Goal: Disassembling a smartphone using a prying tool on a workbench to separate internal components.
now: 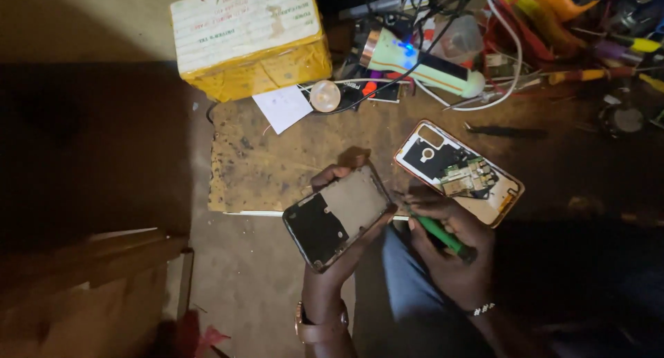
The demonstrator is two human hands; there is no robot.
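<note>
Phone panel (339,218): one, tilted up off the surface (277,164), cradled in the left hand (332,261), fingers wrapped round its edges.
Screwdriver (443,235): one, green-handled, right hand (449,247) closed round it, tip at the panel's right edge.
Doing it well: I'd say steady the panel, work the tip gently.
Opened phone (460,172): one, flat just beside.
Yellow box (252,36): one, behind.

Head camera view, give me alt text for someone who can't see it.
A person's left hand holds an opened phone back cover while the right hand grips a green-handled screwdriver. A second opened phone lies on the cluttered workbench.
</note>
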